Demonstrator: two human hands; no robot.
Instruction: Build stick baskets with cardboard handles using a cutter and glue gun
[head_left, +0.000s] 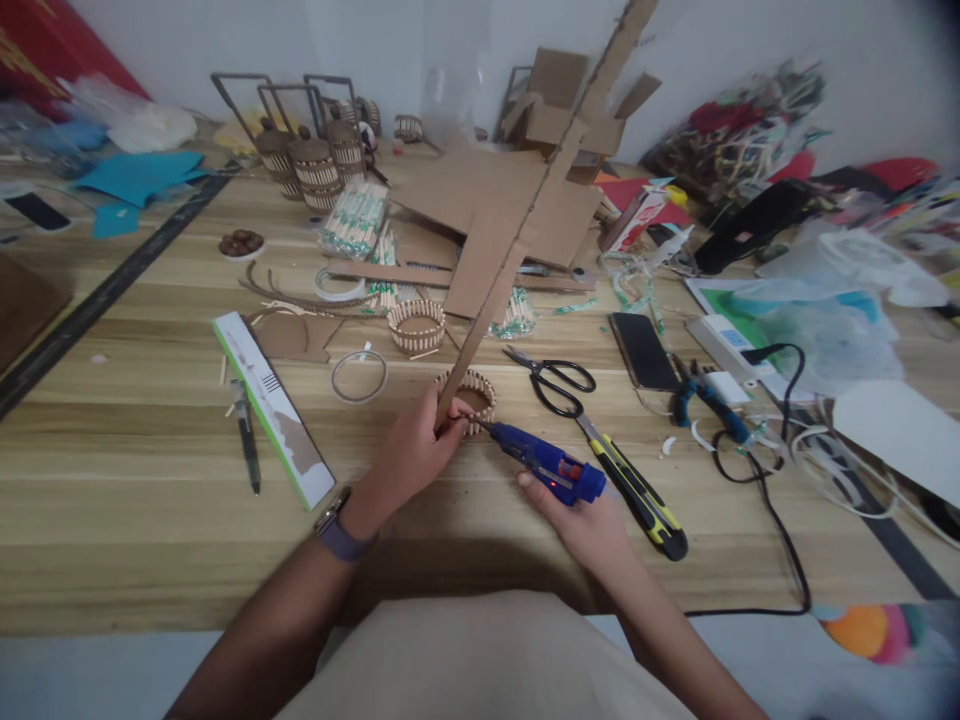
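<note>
My left hand [416, 450], with a watch on its wrist, is closed around the lower end of a long cardboard strip [611, 60] that slants up and away to the right. My right hand [589, 525] grips a blue hot glue gun [536, 457] with a small red light lit. Its nozzle points left, close to my left fingertips; whether it touches anything I cannot tell. Right behind those fingers sits a round basket of short sticks [486, 388], partly hidden by my hand and the strip. A similar stick basket [416, 328] stands farther back.
Scissors [559, 385] and a yellow-black utility knife [637, 490] lie to the right, near a phone [643, 350] and cables. On the left are a tape ring [359, 376], a long narrow box [274, 410] and a pen [245, 440]. Cardboard sheets [495, 200] lie behind.
</note>
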